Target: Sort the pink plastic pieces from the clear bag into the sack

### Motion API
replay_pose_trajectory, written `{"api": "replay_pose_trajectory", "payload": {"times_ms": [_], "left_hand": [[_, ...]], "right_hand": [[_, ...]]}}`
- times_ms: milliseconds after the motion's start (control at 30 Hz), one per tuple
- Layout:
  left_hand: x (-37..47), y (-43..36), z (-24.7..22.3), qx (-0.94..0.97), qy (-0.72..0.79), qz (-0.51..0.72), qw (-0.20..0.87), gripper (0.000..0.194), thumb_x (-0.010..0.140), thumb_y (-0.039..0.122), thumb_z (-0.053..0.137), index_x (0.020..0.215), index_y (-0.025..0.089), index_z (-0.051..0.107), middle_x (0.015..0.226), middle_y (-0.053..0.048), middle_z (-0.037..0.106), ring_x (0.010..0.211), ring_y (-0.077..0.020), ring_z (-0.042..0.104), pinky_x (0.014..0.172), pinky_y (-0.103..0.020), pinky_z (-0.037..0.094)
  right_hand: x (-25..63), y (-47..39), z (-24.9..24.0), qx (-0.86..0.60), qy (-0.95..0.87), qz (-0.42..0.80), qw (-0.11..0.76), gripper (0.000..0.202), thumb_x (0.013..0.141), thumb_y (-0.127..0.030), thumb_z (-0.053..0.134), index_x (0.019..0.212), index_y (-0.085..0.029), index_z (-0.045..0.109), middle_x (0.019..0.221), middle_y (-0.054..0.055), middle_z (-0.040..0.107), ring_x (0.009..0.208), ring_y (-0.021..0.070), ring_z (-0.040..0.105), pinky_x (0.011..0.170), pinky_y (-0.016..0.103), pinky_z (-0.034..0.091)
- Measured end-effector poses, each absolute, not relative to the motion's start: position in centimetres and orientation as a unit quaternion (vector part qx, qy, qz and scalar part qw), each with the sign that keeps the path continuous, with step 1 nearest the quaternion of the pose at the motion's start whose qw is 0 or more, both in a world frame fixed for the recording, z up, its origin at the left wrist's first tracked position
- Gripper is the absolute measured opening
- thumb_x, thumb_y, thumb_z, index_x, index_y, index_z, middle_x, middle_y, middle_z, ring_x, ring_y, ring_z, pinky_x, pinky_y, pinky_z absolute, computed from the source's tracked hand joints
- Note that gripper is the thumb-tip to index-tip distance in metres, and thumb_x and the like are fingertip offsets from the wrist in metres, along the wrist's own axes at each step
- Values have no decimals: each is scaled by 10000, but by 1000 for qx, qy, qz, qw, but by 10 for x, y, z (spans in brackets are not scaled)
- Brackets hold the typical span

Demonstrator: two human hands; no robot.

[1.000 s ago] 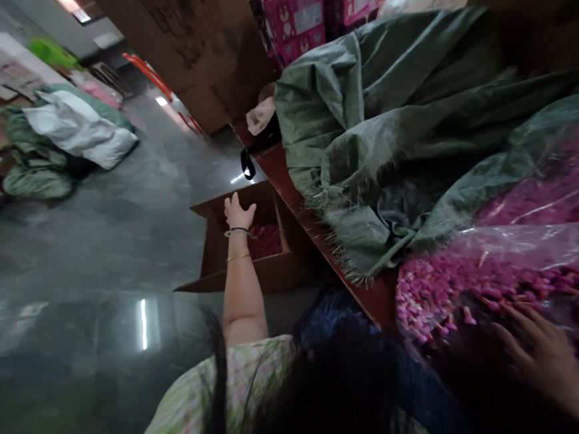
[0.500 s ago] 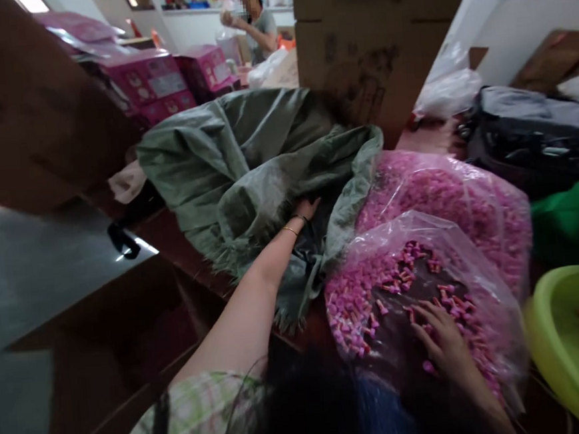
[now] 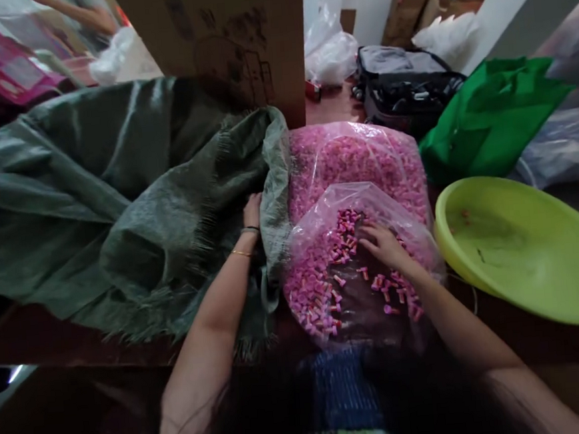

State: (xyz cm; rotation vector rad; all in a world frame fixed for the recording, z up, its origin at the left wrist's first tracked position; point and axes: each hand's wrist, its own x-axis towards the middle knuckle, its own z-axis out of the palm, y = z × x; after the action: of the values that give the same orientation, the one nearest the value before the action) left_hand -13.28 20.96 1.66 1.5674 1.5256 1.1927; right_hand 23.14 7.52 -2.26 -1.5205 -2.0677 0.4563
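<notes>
My left hand (image 3: 252,210) reaches into the mouth of a crumpled green woven sack (image 3: 160,234), against its folded right edge. Its fingers are mostly hidden in the dark fold. My right hand (image 3: 384,243) is over an open clear plastic bag (image 3: 362,194), with its fingers stretched out and touching or just above the small parts inside. These loose parts (image 3: 318,288) are pink with orange-red stems, too small to name, and lie around a bare dark patch. Behind this bag rests a fuller clear bag (image 3: 354,148) of similar pink pieces.
A yellow-green basin (image 3: 528,258) stands at the right, beside a green bag (image 3: 497,117). Behind are an open black suitcase (image 3: 410,90) and white plastic bags (image 3: 329,53). A tall cardboard box (image 3: 236,47) rises behind the sack. Another person's arm (image 3: 77,13) shows at upper left.
The view has swung to the right, bringing the whole basin in. My right hand has moved farther back over the pink parts. My left hand is now by the sack's right edge.
</notes>
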Motion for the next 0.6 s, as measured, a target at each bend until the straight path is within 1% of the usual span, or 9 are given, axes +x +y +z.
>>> {"api": "replay_pose_trajectory", "payload": {"times_ms": [33,100,133,200,300,400,500,533,600], "left_hand": [[-141,201,22,583,589,464,312,156,790,143,642,943,117,624,955,-44,605,940,-173,573,803,-274,483],[-156,181,37,534,589,513,323,257,735,107,625,987,149,606,915,-23,606,798,-125,559,658,-212,463],[-162,169,45,502,572,545,352,324,723,120,612,1041,175,588,917,-16,612,716,-105,543,571,-191,434],[-174,143,61,438,506,599,439,396,716,172,595,1105,235,560,954,-11,627,629,-92,530,453,-163,358],[-185,111,68,365,423,622,549,307,730,242,611,1035,258,578,994,-13,639,684,-125,590,409,-150,331],[-189,102,52,270,429,599,620,164,777,252,639,912,211,554,885,-3,641,648,-114,591,400,-145,319],[-192,112,30,196,481,588,620,76,852,153,573,864,183,504,826,21,643,587,-69,559,402,-133,294],[-193,117,25,187,496,592,607,78,871,109,527,877,182,498,837,29,650,578,-58,551,406,-130,291],[-198,123,21,182,509,602,588,137,892,58,439,907,182,495,862,38,660,571,-47,538,412,-127,289]], "right_hand": [[227,87,-25,-584,-754,142,265,407,912,-395,515,1229,-157,605,1288,163,569,1201,276,517,1029,510,398],[211,103,-30,-617,-744,92,240,492,893,-434,545,1270,-119,567,1299,201,548,1206,320,487,1021,559,367],[199,105,-32,-619,-749,78,223,517,884,-445,559,1276,-108,557,1301,210,543,1206,332,475,1017,564,360],[177,99,-37,-603,-769,73,198,495,905,-421,535,1287,-106,539,1291,204,551,1191,318,477,1013,514,370],[160,74,-39,-587,-781,104,184,371,956,-344,441,1244,-144,564,1171,163,618,1066,257,558,913,376,435],[174,56,-36,-604,-750,174,204,271,947,-298,443,1099,-182,636,1058,121,656,945,219,603,830,314,444],[206,54,-26,-606,-704,253,271,217,918,-273,460,989,-190,647,978,68,674,904,186,606,816,294,456],[215,55,-22,-606,-666,303,313,213,911,-291,463,971,-192,641,936,52,674,867,175,606,780,286,470],[231,55,-13,-588,-533,446,415,226,898,-344,470,961,-198,630,864,32,666,776,156,603,671,265,489]]}}
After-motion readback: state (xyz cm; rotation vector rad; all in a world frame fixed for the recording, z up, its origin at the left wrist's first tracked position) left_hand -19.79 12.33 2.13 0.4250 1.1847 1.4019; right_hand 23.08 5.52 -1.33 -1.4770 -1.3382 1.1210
